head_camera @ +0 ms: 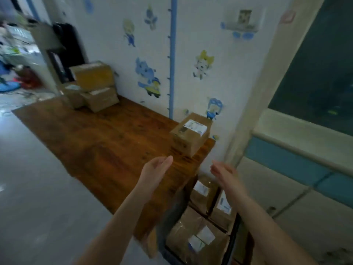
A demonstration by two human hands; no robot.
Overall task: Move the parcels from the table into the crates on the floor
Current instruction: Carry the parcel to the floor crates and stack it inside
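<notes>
Our left grip point(155, 169) and right grip point(224, 172) are released near the parcel point(191, 137); we should clasp its sides evenly.

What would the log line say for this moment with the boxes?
left hand: open, empty | right hand: open, empty | nearest parcel: on table corner, untouched | crate: parcels inside | far stack: on table

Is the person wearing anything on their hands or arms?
Nothing shows: the left hand and right hand are bare, without gloves, and both forearms are uncovered to the frame's edge. No watch or ring is visible, though the picture is blurred.
</notes>
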